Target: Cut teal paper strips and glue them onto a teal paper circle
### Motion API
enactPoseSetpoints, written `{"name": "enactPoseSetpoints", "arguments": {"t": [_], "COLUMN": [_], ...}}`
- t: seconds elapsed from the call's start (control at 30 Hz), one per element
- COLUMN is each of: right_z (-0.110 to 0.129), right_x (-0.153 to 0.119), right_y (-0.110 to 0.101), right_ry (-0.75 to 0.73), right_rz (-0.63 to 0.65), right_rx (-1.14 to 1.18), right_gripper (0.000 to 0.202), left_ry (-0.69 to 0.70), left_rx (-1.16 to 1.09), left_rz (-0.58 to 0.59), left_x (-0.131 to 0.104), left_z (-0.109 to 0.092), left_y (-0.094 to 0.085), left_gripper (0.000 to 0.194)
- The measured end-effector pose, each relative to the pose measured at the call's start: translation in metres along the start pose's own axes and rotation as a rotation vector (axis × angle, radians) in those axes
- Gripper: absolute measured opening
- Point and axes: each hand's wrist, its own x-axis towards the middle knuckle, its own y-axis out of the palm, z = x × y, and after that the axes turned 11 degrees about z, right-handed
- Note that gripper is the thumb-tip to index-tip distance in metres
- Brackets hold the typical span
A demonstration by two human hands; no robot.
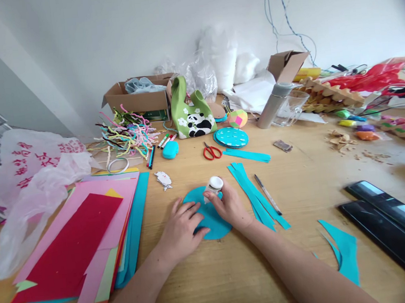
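A blue paper circle (213,222) lies on the wooden table in front of me. My left hand (183,228) rests on its left side, fingers spread. Over the circle's upper right part, my right hand (232,206) grips a small clear bottle with a white bottom or cap (215,184), its white end facing up; the lower end is partly hidden by my thumb. Blue paper strips (254,196) and a pen (268,194) lie to the right of my right hand. Beyond the circle is a small white paper cutout (163,180).
Coloured paper sheets (74,242) are stacked at left beside a plastic bag (38,173). Red-handled scissors (212,151), decorated blue discs (230,138) and a green panda bag (193,111) stand farther back. Blue scraps (346,249) and black phones (385,233) lie at right, a grey flask (275,105) behind.
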Motion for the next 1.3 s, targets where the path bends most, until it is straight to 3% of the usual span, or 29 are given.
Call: {"name": "enactPoseSetpoints", "arguments": {"t": [0.93, 1.1, 1.3], "right_z": [-0.003, 0.0002, 0.0012], "right_x": [0.0, -0.0008, 0.0048], "right_y": [0.0019, 0.0008, -0.0036], "right_ry": [0.022, 0.093, 0.248], "right_rz": [-0.077, -0.149, -0.304], "right_rx": [0.086, 0.143, 0.402], "right_gripper": [0.019, 0.021, 0.031], "left_ry": [-0.008, -0.003, 0.006], "left_rx": [-0.025, -0.027, -0.033], "left_rz": [-0.004, -0.007, -0.006], "left_x": [0.0, -0.0004, -0.0006], "left_z": [0.0021, 0.0032, 0.004], "left_y": [0.001, 0.0031, 0.0029], "left_gripper": [0.016, 0.016, 0.016]}}
